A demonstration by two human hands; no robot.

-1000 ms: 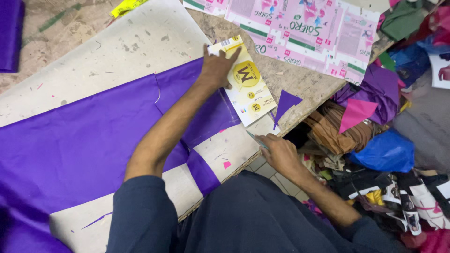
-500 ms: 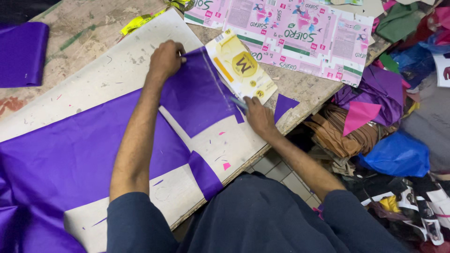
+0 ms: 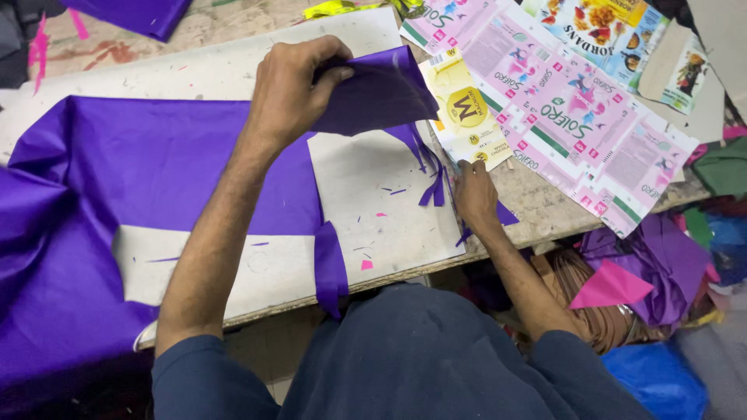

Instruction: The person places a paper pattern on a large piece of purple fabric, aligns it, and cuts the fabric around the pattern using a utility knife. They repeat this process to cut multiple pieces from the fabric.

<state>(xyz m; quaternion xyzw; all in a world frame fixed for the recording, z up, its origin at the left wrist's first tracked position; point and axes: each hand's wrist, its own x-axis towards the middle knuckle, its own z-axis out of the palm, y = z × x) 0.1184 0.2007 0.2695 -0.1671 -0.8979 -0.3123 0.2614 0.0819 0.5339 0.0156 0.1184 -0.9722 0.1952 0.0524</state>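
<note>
- The purple fabric sheet [image 3: 156, 167] lies spread over the left half of the desk, its long axis running left to right, from a bunched mass at the near left edge toward the middle.
- Its right-hand end is lifted: a folded purple flap [image 3: 381, 93] rises off the surface and points right, toward the printed cartons, with ragged cut strips [image 3: 430, 167] hanging from its lower right corner.
- The left hand [image 3: 292, 89] grips that flap at its left end, fingers closed on the cloth with the thumb pinching the upper edge; the flap extends away to the right of the fingers.
- The right hand [image 3: 475, 194] rests on the desk just right of the hanging strips, fingers curled together near them; I cannot tell whether they hold a tool or the cloth.
- A narrow purple strip [image 3: 330, 264] hangs over the near edge of the desk, between the two forearms.
- Under the fabric lies a white cardboard sheet [image 3: 373, 202], scored with cut marks and dotted with pink and purple scraps.
- A small yellow flattened carton [image 3: 463, 109] lies just beyond the right hand, touching the flap's right end.
- Beyond it, pink-and-white flattened cartons [image 3: 576, 117] overlap across the right of the worn, stained desk [image 3: 545, 206].
- Past the right edge, lower down, sits a heap of cloth offcuts [image 3: 654, 264] in purple, pink, blue and green.
- Another purple piece [image 3: 132, 14] lies at the far left.
</note>
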